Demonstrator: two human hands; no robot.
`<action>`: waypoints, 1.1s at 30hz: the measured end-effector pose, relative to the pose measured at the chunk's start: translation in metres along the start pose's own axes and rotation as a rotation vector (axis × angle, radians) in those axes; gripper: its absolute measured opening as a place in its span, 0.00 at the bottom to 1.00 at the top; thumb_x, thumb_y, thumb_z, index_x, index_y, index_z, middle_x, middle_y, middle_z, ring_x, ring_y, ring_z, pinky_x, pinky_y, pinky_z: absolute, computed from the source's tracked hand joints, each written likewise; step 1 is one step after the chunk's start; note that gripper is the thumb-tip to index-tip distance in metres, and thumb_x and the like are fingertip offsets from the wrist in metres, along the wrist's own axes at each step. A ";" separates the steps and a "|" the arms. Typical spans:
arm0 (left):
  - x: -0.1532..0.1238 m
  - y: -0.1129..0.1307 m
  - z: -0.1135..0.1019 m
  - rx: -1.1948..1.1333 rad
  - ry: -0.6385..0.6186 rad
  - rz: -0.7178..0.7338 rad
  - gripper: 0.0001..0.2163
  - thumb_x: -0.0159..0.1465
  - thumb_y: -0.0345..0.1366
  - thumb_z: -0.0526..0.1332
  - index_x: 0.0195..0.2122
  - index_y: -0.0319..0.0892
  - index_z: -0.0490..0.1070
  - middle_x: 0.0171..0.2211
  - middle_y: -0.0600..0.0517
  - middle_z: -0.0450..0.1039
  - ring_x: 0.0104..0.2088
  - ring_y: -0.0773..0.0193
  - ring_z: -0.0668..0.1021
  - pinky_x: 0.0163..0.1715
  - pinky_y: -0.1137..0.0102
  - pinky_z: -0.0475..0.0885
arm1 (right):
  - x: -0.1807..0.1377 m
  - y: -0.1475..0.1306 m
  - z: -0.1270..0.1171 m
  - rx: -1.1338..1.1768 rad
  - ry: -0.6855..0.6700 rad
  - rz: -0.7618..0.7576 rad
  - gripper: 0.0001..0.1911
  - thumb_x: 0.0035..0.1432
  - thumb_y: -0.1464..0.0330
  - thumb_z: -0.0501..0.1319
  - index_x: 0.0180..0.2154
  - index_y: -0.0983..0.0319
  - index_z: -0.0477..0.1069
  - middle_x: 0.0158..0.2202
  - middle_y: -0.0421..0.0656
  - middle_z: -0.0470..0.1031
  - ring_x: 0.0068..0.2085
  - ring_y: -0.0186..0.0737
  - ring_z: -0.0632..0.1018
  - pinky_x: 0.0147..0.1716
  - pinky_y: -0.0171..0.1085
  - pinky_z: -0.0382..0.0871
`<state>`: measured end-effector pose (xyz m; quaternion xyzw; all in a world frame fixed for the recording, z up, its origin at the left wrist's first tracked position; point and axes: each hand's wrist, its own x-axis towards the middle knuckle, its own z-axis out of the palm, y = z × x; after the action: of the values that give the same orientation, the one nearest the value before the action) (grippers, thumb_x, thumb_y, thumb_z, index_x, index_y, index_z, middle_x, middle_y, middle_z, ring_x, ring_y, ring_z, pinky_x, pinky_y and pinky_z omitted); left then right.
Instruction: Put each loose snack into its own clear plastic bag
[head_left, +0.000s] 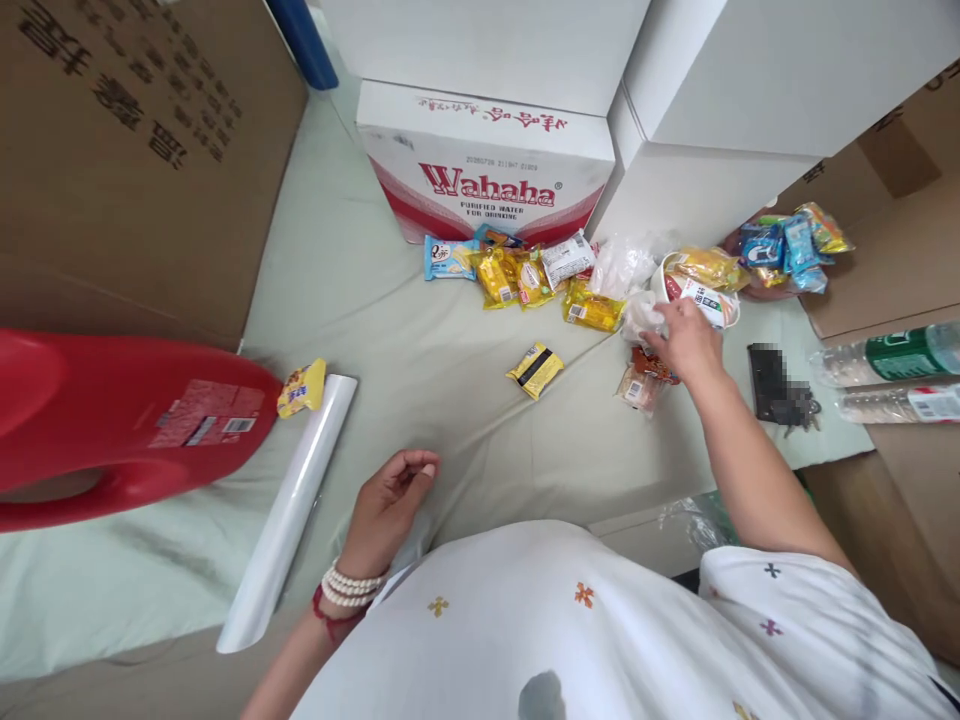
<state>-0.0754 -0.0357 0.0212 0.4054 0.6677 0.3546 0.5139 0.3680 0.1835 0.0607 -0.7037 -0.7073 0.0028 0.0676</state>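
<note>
My right hand (688, 345) reaches over the snacks with its fingertips on a crumpled clear plastic bag (640, 314). Just beyond it, a white tub (660, 282) holds packets. Below the fingers lie a brown-red packet (651, 364) and a clear-wrapped snack (636, 388). My left hand (394, 500) rests near the front of the cloth, fingers curled in and thumb against them, with nothing visible in it. Between the hands lies a yellow and black packet (536, 370). Several yellow packets (499, 275), a blue packet (448, 258) and a white packet (568, 260) line the back.
A Wahaha carton (491, 165) stands behind the snacks. On the left are a red jug (142, 415), a small yellow packet (301, 388) and a white roll (292, 510). Plastic bottles (892, 355) and a blurred black item (776, 385) lie right, below piled packets (791, 250).
</note>
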 end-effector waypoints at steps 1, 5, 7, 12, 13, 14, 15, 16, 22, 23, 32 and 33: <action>0.001 0.001 -0.001 -0.002 -0.003 0.011 0.17 0.61 0.51 0.66 0.40 0.42 0.77 0.35 0.49 0.78 0.37 0.59 0.78 0.40 0.67 0.73 | -0.008 -0.005 0.007 0.013 -0.039 0.038 0.13 0.61 0.63 0.64 0.46 0.61 0.78 0.47 0.53 0.77 0.47 0.54 0.76 0.40 0.45 0.66; 0.001 0.009 0.006 -0.002 -0.062 0.079 0.15 0.64 0.49 0.64 0.40 0.42 0.77 0.37 0.49 0.78 0.39 0.60 0.78 0.42 0.67 0.72 | -0.041 -0.037 0.021 0.569 0.142 0.264 0.15 0.61 0.57 0.60 0.38 0.62 0.76 0.36 0.48 0.79 0.31 0.41 0.74 0.30 0.38 0.65; 0.003 0.018 0.019 -0.022 -0.123 0.111 0.14 0.65 0.48 0.62 0.40 0.42 0.77 0.36 0.49 0.78 0.37 0.61 0.77 0.40 0.68 0.71 | -0.064 -0.069 0.023 1.046 0.081 0.358 0.19 0.57 0.51 0.63 0.39 0.60 0.74 0.33 0.44 0.79 0.22 0.33 0.67 0.22 0.34 0.59; 0.024 0.042 0.062 -0.098 -0.171 0.227 0.15 0.62 0.48 0.65 0.42 0.42 0.75 0.39 0.48 0.77 0.38 0.61 0.77 0.36 0.70 0.71 | -0.135 -0.173 0.032 1.586 -0.532 0.400 0.21 0.48 0.53 0.73 0.36 0.60 0.74 0.24 0.38 0.73 0.18 0.27 0.60 0.16 0.30 0.50; 0.029 0.044 0.068 -0.085 -0.152 0.265 0.16 0.60 0.48 0.68 0.42 0.42 0.76 0.39 0.49 0.76 0.38 0.61 0.77 0.34 0.71 0.70 | -0.144 -0.187 0.034 1.602 -0.596 0.402 0.21 0.47 0.53 0.73 0.36 0.60 0.75 0.22 0.36 0.70 0.18 0.27 0.59 0.16 0.30 0.50; 0.034 0.045 0.072 -0.069 -0.121 0.301 0.14 0.59 0.47 0.68 0.39 0.42 0.76 0.37 0.49 0.75 0.37 0.62 0.76 0.34 0.71 0.70 | -0.150 -0.197 0.035 1.605 -0.635 0.403 0.21 0.47 0.53 0.74 0.35 0.60 0.75 0.21 0.35 0.67 0.19 0.27 0.59 0.16 0.30 0.49; 0.037 0.044 0.074 -0.067 -0.093 0.319 0.13 0.59 0.47 0.68 0.37 0.42 0.77 0.34 0.50 0.74 0.35 0.63 0.75 0.33 0.71 0.69 | -0.153 -0.203 0.036 1.601 -0.649 0.405 0.21 0.46 0.53 0.74 0.34 0.60 0.74 0.21 0.34 0.66 0.19 0.27 0.58 0.17 0.30 0.48; 0.040 0.042 0.074 -0.084 -0.079 0.313 0.13 0.60 0.47 0.67 0.34 0.41 0.77 0.30 0.52 0.73 0.32 0.64 0.74 0.32 0.71 0.68 | -0.153 -0.204 0.037 1.593 -0.646 0.410 0.21 0.46 0.53 0.75 0.33 0.60 0.74 0.21 0.34 0.65 0.19 0.27 0.58 0.17 0.29 0.48; 0.041 0.024 0.057 -0.293 -0.065 0.045 0.20 0.58 0.54 0.68 0.31 0.39 0.77 0.20 0.56 0.68 0.21 0.69 0.67 0.23 0.72 0.61 | -0.129 -0.169 0.036 1.486 -0.586 0.386 0.24 0.48 0.47 0.72 0.31 0.58 0.69 0.23 0.35 0.63 0.21 0.30 0.58 0.17 0.30 0.51; 0.040 0.023 0.056 -0.302 -0.054 0.033 0.21 0.58 0.55 0.68 0.30 0.39 0.76 0.19 0.56 0.68 0.20 0.70 0.66 0.23 0.72 0.61 | -0.127 -0.165 0.035 1.446 -0.536 0.342 0.24 0.52 0.45 0.69 0.34 0.57 0.70 0.24 0.36 0.65 0.23 0.32 0.62 0.19 0.31 0.55; 0.044 0.028 0.044 -0.353 -0.106 -0.034 0.23 0.51 0.57 0.73 0.28 0.39 0.75 0.17 0.59 0.63 0.20 0.73 0.63 0.21 0.74 0.56 | -0.118 -0.162 0.030 1.282 -0.656 0.101 0.21 0.54 0.49 0.71 0.37 0.59 0.77 0.27 0.38 0.72 0.25 0.34 0.68 0.24 0.34 0.62; 0.046 0.027 0.039 -0.358 -0.067 -0.041 0.24 0.49 0.57 0.74 0.28 0.39 0.75 0.17 0.60 0.62 0.19 0.73 0.62 0.21 0.74 0.55 | -0.117 -0.161 0.031 1.339 -0.650 0.166 0.20 0.55 0.49 0.70 0.35 0.59 0.76 0.25 0.37 0.69 0.23 0.32 0.64 0.21 0.33 0.57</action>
<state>-0.0393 0.0193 0.0181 0.3050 0.5845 0.4436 0.6071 0.2053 0.0685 0.0350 -0.5268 -0.4834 0.6455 0.2686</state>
